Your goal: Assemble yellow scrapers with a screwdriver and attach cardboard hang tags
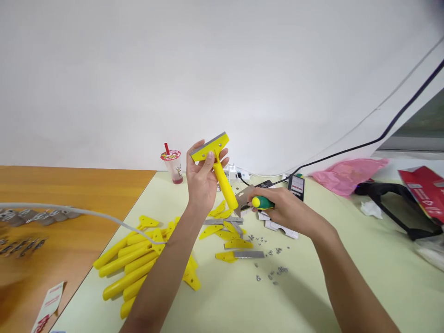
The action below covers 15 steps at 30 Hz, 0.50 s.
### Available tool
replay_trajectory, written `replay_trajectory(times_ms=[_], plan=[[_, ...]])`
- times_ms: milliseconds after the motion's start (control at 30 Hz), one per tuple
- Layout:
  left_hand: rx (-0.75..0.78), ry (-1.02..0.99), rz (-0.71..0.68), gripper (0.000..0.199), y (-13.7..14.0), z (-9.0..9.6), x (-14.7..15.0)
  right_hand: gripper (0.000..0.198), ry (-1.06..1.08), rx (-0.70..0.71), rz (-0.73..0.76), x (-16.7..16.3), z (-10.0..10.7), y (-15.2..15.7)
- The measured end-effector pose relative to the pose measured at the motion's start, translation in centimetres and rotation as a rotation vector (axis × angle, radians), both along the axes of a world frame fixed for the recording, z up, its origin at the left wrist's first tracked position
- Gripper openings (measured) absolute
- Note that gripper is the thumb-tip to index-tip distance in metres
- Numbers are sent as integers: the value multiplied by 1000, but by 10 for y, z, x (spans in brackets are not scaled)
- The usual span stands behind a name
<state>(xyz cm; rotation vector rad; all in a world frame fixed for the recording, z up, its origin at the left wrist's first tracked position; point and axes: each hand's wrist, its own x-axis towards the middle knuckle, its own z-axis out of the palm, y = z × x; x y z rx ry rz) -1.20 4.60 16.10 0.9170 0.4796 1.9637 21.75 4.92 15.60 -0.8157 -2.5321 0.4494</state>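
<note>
Left hand grips scraper, seemingly assembled; right hand clasps driver. Remaining: bladeless-looking handles at 7 o'clock, loose screws at 5.

Yellow scraper slanted, head uppermost, in left hand; green handle in right hand.

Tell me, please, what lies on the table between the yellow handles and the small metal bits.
In the head view, yellow plates and grey metal strips lie between them.
</note>
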Motion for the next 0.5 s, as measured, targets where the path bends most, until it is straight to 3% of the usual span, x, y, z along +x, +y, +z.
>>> replay_trajectory(times_ms=[133,333,500], plan=[[10,-20,27,51,-1,-3,10,52,-12,-97,29,-9,0,-4],[12,-46,40,51,2,-12,22,47,103,-18,8,-7,-4,-4],[31,-55,71,51,0,-8,21,51,71,64,-40,-6,-6,-4]])
